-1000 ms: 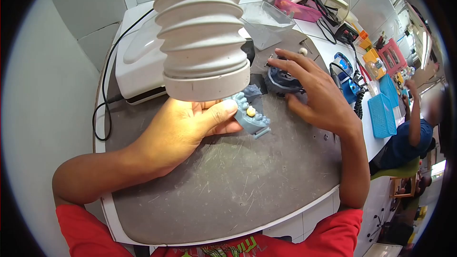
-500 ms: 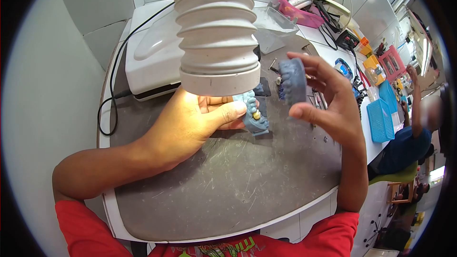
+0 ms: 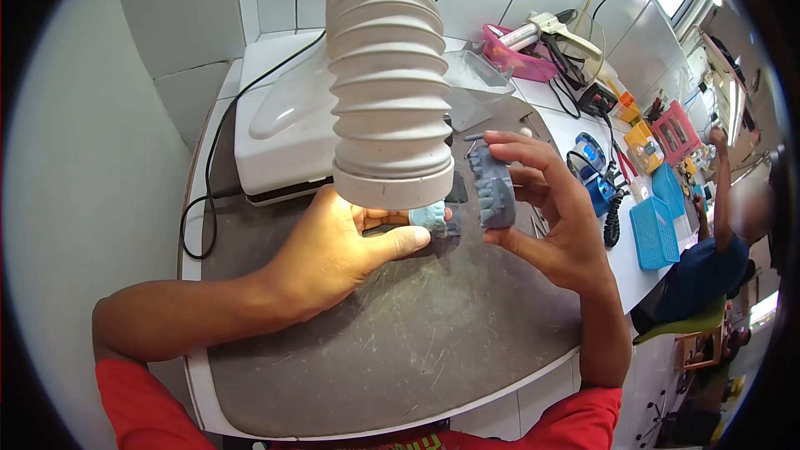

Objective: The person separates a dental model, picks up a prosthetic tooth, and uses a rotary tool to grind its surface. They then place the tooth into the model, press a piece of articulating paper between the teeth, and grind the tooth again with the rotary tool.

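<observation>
My left hand (image 3: pixel 329 237) is closed on a blue-grey dental model (image 3: pixel 428 218), thumb on its near side. It sits under the hose mouth, whose rim and my fingers hide part of it. My right hand (image 3: pixel 557 221) grips a second, darker dental model (image 3: pixel 497 192) by its outer side, with fingers above and thumb below. This one stands on edge, its row of teeth turned left toward the other model. A gap separates the two models. Behind them, a dark block (image 3: pixel 457 189) lies on the grey desk mat (image 3: pixel 400 350), partly covered.
A ribbed white suction hose (image 3: pixel 390 92) hangs over the mat. To its left stands a white housing (image 3: pixel 287 133) with a black cable. Along the right are a clear tray (image 3: pixel 475 87), a pink basket (image 3: pixel 521 62) and a blue basket (image 3: pixel 654 233). A co-worker (image 3: pixel 696 279) sits beyond.
The left model has turned, and its yellowish tooth no longer shows. My right hand has brought its model lower and nearer the left one. The camera view has shifted too.
</observation>
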`<state>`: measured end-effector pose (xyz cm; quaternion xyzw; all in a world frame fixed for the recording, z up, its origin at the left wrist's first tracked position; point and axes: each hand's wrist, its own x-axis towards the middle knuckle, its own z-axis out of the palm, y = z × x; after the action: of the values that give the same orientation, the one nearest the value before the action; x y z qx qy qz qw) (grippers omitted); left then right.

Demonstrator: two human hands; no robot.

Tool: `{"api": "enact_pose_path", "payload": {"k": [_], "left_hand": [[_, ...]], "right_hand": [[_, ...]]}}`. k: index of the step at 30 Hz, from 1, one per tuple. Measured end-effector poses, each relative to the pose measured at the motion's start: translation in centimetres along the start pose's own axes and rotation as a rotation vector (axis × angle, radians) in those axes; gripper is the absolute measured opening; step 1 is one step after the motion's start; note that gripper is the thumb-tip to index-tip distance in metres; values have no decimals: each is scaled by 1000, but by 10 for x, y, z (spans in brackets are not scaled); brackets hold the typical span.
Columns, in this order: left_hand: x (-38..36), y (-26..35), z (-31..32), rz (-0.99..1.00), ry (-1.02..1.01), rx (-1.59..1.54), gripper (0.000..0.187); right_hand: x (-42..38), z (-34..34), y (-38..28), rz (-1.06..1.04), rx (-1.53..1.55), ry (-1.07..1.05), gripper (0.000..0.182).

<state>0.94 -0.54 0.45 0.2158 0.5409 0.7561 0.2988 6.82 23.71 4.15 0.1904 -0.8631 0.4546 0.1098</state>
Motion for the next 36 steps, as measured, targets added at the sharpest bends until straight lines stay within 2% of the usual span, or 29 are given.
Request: {"api": "enact_pose_path", "payload": {"k": [3, 11, 19, 21, 23, 24, 26, 34, 36], "left_hand": [[-1, 2, -1, -49, 1, 38, 46], [0, -2, -1, -9, 4, 41, 43], [1, 0, 0, -71, -38, -9, 41], [1, 0, 0, -57, -33, -15, 34], [0, 7, -2, -87, -90, 56, 62], [1, 5, -2, -95, -94, 57, 62], [2, 3, -3, -114, -92, 9, 73], [1, 6, -3, -148, -82, 1, 71], [1, 6, -2, -168, -72, 4, 71]], "right_hand": [[1, 1, -2, -69, -47, -17, 72], [1, 6, -5, -32, -17, -69, 71], [-2, 10, -4, 22, 10, -60, 74], [-4, 11, -1, 40, 33, -42, 76], [-3, 9, -2, 93, 57, -79, 87], [-3, 8, 0, 77, 54, -76, 86], [-4, 7, 1, 81, 55, -76, 87], [-3, 10, -2, 108, 28, -74, 88], [-4, 13, -3, 164, 110, -2, 86]]}}
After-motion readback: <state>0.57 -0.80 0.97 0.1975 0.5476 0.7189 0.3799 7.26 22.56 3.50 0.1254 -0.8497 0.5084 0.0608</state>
